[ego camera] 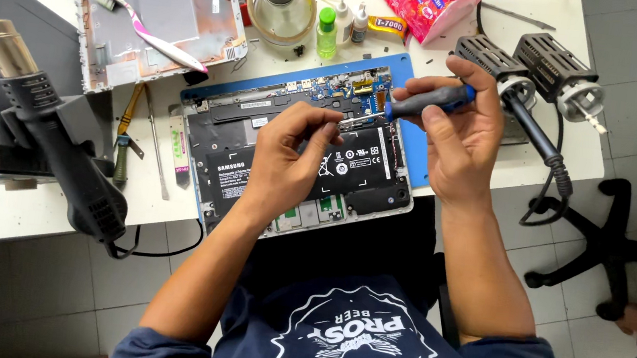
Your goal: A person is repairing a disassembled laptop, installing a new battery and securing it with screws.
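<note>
Screwdriver [429, 99] tip hidden — right hand [461, 136], laptop [298, 148]

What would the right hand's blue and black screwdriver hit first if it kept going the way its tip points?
The right hand aims the blue and black screwdriver down-left. First in line is probably the opened laptop's black battery, close beside the left hand's fingertips; depth is unclear.

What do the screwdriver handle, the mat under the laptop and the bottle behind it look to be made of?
Screwdriver in the right hand: handle looks like dark matte rubber or plastic with a glossy blue plastic end.
Mat: flat, matte blue, probably silicone or rubber.
Bottle: clear glass, judging by its shine, with a metallic grey cap.
Laptop.
</note>
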